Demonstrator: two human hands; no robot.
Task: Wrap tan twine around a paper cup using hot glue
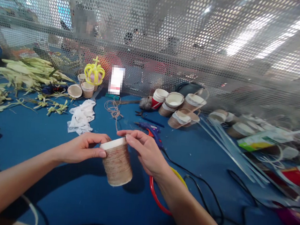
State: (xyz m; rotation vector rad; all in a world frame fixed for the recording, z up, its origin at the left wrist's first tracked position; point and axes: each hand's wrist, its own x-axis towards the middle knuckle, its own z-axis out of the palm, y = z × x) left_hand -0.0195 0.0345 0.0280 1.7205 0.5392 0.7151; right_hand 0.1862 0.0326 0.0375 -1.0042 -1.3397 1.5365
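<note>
Cup (118,166) is sitting gripped by left hand (85,149) and right hand (146,150), twine (116,154) mostly covering it (white rim (113,144) showing bare).

We see yellow cross-topped crown (94,73); pale husks (29,71) left of it; crumpled white tissue (82,115) nearer; perforated metal screen (157,25) behind.

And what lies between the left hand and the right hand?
In the head view, a twine-wrapped cup, held by the left hand and right hand.
</note>
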